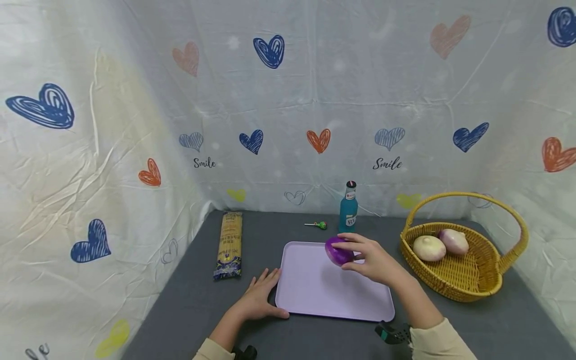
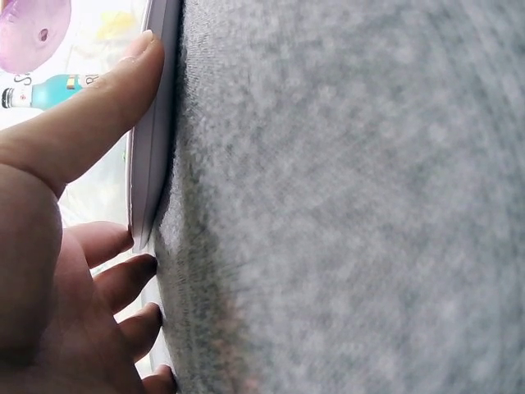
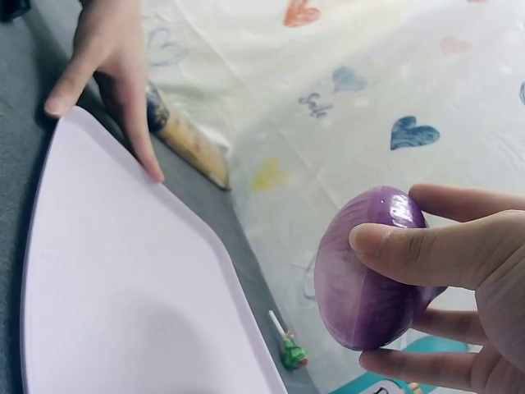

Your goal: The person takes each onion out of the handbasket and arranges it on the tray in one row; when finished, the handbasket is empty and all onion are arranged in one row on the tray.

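Observation:
A glossy purple onion (image 3: 369,267) is in my right hand (image 1: 371,257), pinched between the thumb on one side and the fingers on the other. In the head view it hangs over the upper right part of a flat lilac tray (image 1: 330,287). My left hand (image 1: 257,296) rests at the tray's near left corner, its thumb along the front edge and the fingers spread against the left side. The left wrist view shows that thumb (image 2: 123,90) lying straight along the tray's rim, with the fingertips down by the grey tabletop.
To the right stands a yellow woven basket (image 1: 477,282) with a tall handle, holding two pale purple onions (image 1: 429,248). Behind the tray are a blue bottle (image 1: 348,210) and a green lollipop (image 1: 321,225). A long packet of noodles (image 1: 229,245) lies on the left.

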`<act>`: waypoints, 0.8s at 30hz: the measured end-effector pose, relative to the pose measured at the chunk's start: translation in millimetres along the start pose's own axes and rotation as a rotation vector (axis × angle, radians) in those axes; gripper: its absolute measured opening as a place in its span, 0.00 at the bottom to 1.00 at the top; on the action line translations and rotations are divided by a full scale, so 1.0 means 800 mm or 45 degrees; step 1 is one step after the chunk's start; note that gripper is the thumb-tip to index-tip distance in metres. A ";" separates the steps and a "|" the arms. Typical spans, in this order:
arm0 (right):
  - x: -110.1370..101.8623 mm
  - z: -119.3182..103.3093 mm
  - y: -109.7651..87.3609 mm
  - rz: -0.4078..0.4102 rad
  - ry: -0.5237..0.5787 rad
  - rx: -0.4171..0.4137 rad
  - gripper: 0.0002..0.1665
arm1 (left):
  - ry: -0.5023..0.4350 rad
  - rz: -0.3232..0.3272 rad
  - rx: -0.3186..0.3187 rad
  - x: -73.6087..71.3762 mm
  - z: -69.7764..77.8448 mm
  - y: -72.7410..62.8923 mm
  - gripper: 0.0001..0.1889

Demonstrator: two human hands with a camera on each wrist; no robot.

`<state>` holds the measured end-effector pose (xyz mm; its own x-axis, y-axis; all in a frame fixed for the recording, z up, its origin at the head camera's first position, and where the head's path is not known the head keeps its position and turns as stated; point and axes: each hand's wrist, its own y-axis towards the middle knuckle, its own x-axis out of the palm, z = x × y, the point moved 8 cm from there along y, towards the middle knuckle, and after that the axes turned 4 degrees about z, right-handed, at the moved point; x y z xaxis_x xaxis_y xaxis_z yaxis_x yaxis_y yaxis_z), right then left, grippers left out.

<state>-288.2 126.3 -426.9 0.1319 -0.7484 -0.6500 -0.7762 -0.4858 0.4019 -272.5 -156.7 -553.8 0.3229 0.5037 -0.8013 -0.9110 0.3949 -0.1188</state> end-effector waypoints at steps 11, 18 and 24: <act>0.019 -0.002 0.015 -0.035 0.027 0.010 0.33 | -0.010 0.003 0.004 -0.005 0.004 0.001 0.63; 0.040 -0.009 0.027 -0.066 0.079 0.010 0.33 | 0.012 0.012 -0.002 -0.006 0.000 0.000 0.63; 0.058 -0.010 0.032 -0.107 0.102 0.035 0.32 | -0.010 0.013 0.015 -0.002 -0.001 -0.002 0.63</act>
<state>-297.0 75.7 -441.5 0.2453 -0.7396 -0.6268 -0.7768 -0.5368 0.3294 -271.6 -158.8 -553.0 0.3159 0.5134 -0.7979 -0.9110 0.3992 -0.1038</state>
